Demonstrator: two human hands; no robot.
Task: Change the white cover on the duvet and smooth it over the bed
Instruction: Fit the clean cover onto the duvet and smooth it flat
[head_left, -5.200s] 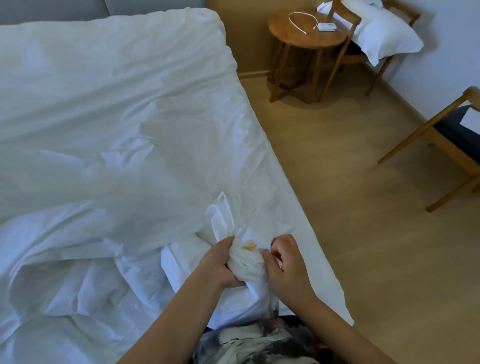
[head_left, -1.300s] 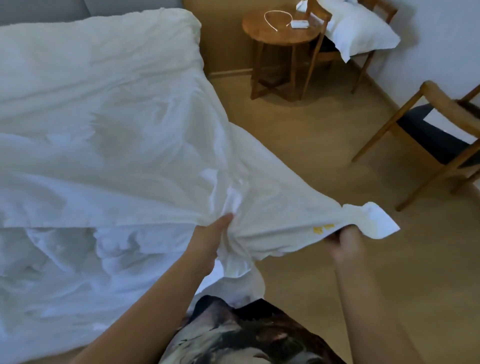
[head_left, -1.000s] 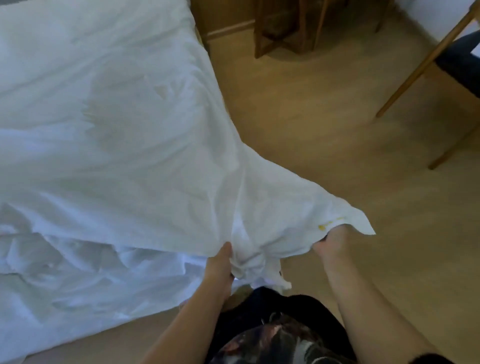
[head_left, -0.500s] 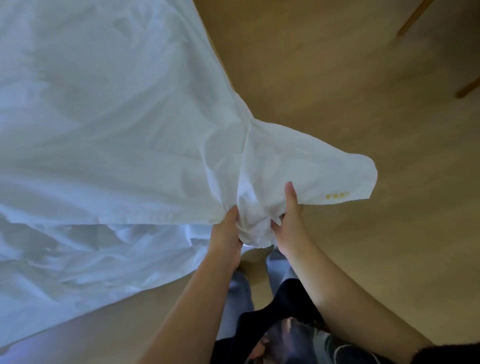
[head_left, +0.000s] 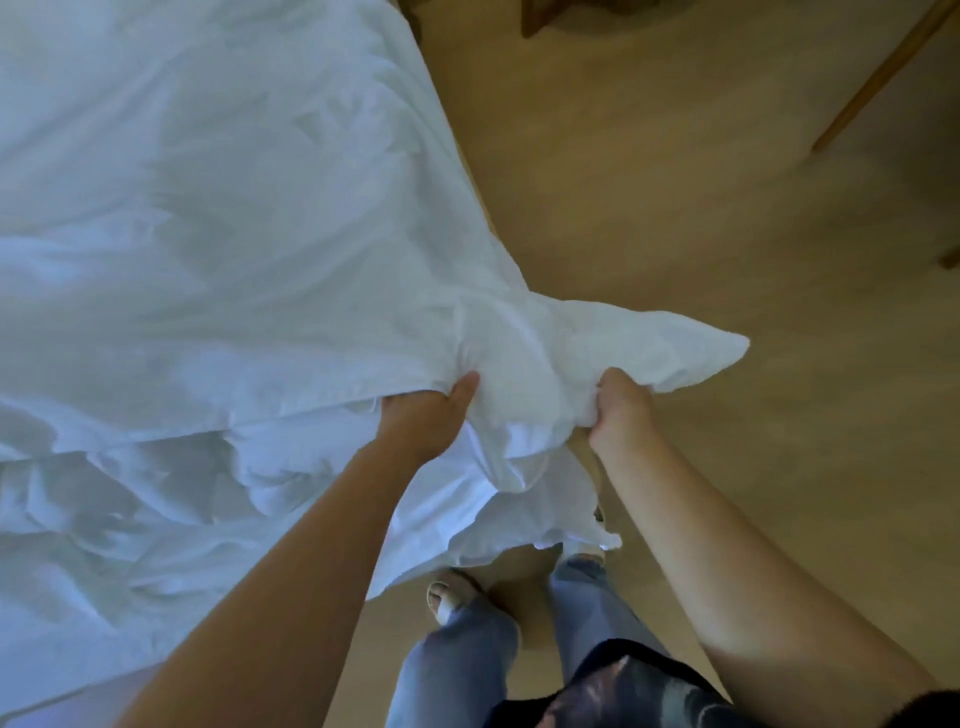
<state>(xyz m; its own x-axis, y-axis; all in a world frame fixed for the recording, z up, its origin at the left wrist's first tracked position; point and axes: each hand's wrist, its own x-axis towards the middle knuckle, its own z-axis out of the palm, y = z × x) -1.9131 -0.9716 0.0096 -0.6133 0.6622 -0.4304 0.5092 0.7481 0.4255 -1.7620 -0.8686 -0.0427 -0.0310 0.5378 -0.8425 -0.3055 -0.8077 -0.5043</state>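
The person stands at the near right corner of the bed, both arms stretched forward. The left hand (head_left: 426, 421) is curled round a bunched fold of the white cover (head_left: 234, 234), thumb on top. The right hand (head_left: 621, 410), a little to its right, clenches another gather of the same cloth. Between the two fists the fabric is wadded, and one corner (head_left: 675, 348) juts right over the wooden floor (head_left: 727, 234). The rest of the cover spreads far and left, hiding the bed, with crumpled white bedding (head_left: 130, 493) at near left. A loose flap hangs before the jeans (head_left: 462, 665), half hiding the feet (head_left: 449, 597). A wooden chair leg (head_left: 883, 78) slants across the far right
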